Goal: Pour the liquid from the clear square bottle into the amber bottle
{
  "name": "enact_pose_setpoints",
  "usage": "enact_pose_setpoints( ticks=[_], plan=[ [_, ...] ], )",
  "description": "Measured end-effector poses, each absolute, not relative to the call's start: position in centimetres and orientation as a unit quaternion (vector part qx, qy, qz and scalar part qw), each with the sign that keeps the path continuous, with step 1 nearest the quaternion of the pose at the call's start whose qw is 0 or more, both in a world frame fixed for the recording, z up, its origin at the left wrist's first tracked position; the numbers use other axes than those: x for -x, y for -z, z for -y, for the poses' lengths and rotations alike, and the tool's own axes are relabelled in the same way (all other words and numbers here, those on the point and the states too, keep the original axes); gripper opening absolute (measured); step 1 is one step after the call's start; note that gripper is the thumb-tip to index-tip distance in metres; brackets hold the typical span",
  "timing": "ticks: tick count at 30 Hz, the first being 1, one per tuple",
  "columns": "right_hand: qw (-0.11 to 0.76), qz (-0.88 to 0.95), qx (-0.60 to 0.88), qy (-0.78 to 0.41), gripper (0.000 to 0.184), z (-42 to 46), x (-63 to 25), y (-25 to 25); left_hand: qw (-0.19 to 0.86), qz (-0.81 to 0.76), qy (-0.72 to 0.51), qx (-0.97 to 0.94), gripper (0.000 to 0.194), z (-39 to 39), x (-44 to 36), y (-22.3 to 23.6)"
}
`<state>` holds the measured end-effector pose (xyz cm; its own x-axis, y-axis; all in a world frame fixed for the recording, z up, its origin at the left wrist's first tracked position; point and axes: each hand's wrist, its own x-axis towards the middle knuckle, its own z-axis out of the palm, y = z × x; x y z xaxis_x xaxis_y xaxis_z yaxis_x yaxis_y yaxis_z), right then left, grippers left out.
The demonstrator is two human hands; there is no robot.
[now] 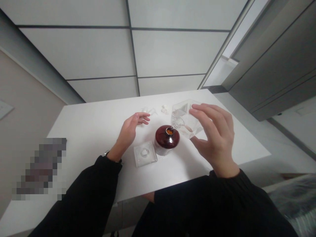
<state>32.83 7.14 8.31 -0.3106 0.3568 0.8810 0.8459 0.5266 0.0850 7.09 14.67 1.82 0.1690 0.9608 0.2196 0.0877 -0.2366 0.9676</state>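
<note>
Matt white, the flat tabletop [93,123] spreads beneath everything. With the brown bottle as the clock's centre, the left hand [129,130] hangs between nine and ten o'clock, fingers loosely bent and parted, grasping nothing; a shiny band [106,153] circles its wrist by the black sleeve [98,179]. At eight o'clock sits a clear, square container [145,154], glossy, with a round ring at its middle. Thin, transparent scraps [150,111] lie at eleven, a crumpled white piece [164,109] at twelve. The brown bottle [166,140] stands upright, round-shouldered and glossy, its narrow mouth uncovered. At one to two o'clock a clear, angular bottle [186,120] tips, its neck at that mouth; contact is too fine to tell. The right hand [216,135], at three o'clock, holds it, fingers arched above, thumb below.
</note>
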Motion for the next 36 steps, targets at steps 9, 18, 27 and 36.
enact_pose_setpoints(
  ticks=[9, 18, 27, 36],
  plan=[
    [0.431, 0.758, 0.397, 0.287, 0.050, -7.24, -32.94, -8.27, 0.455, -0.424, -0.489, -0.611, 0.062, -14.55, -7.18, -1.79],
    [0.423, 0.762, 0.388, 0.300, 0.045, -7.28, -33.05, -8.52, 0.450, -0.422, -0.490, -0.617, 0.063, -14.59, -7.16, -1.85],
    [0.420, 0.762, 0.379, 0.315, 0.043, -7.41, -33.09, -8.59, 0.449, -0.422, -0.488, -0.618, 0.061, -14.63, -7.10, -1.82],
    [0.419, 0.759, 0.387, 0.313, 0.041, -7.29, -32.91, -8.68, 0.443, -0.428, -0.483, -0.622, 0.061, -14.44, -7.18, -2.04]
  ],
)
